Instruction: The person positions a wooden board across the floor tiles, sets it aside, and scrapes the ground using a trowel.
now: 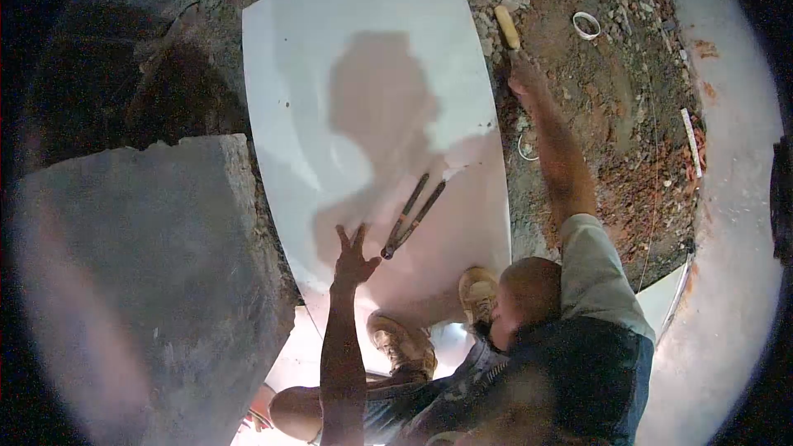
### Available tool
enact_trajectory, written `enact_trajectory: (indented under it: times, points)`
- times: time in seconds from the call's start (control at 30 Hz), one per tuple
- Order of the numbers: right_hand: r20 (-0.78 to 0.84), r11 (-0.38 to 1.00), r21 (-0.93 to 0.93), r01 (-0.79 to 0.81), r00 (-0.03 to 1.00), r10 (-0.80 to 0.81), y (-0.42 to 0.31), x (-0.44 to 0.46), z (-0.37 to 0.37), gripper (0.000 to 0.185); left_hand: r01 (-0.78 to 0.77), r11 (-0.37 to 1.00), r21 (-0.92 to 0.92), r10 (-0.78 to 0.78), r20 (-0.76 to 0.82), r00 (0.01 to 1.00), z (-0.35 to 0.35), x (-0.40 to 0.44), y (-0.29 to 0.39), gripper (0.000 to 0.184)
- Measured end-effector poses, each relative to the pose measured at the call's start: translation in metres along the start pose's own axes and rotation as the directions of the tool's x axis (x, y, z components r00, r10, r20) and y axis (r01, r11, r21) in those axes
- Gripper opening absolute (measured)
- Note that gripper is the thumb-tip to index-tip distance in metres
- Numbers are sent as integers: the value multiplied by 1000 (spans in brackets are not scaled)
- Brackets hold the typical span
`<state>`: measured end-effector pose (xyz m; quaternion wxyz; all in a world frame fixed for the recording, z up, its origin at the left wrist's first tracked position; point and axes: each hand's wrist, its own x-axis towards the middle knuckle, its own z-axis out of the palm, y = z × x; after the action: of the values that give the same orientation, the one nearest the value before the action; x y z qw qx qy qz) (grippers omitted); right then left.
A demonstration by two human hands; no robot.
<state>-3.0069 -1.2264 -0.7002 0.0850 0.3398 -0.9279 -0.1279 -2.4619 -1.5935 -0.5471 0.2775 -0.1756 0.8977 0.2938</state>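
Observation:
My left hand point(353, 263) is spread over a white sheet point(289, 58), with nothing in it. Just right of its thumb lie long-handled pincers point(400, 230), jaws toward me and handles apart. My right arm reaches far out to the right of the sheet. There my right hand point(525, 79) is closed at the near end of a tool with a yellowish wooden handle point(506, 27), which points away from me. The hand covers the tool's other end, so its kind is unclear. Shadows fall across the sheet.
Rough brown soil and rubble point(611, 116) lie right of the sheet, with a white ring point(586, 26) and a white strip point(691, 142) on them. A grey slab point(165, 239) with a broken edge borders the left. My shoes point(479, 293) are at the sheet's near end.

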Motion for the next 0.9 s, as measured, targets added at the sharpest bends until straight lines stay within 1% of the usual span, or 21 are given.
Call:
enact_trajectory:
  times: [0.1,0.2,0.3,0.33,0.4,0.5,0.57,0.63,0.73,0.77,0.87,0.9]
  points:
    - [103,990,142,10,994,-25,1,-11,-24,46,84,996,22,-85,55,995,-4,3,5,106]
    - [234,951,310,13,968,-90,15,-31,-51,46,82,996,-40,-79,69,995,-11,2,8,107]
    - [363,895,442,-56,924,-122,36,-39,-77,46,139,986,-89,-127,138,982,-26,-1,24,107]
    - [368,889,450,-82,924,-101,43,-37,-83,46,95,994,-54,-90,89,992,-22,0,21,106]
    - [315,901,420,-107,948,-35,48,-24,-86,46,15,1000,27,-15,-2,1000,-5,0,8,105]
    - [195,940,313,-133,978,74,35,10,-70,45,-17,1000,-13,17,-5,1000,-3,2,4,106]
    - [163,966,208,-153,979,120,16,24,-52,45,-2,999,33,1,32,999,1,5,-1,108]
    - [162,978,119,-173,975,153,3,29,-40,45,78,997,-18,-76,65,995,-10,4,12,109]
    - [200,982,82,-171,968,151,10,22,-42,45,56,997,-44,-54,33,998,-6,1,7,107]
    - [224,984,63,-168,963,150,17,16,-46,45,85,996,-7,-84,24,996,-7,2,9,105]
    - [311,986,7,-169,937,158,36,-10,-61,45,176,981,-75,-166,125,978,-27,3,25,103]
    - [341,985,-15,-171,925,166,42,-22,-63,45,150,986,-76,-142,108,984,-25,2,23,101]
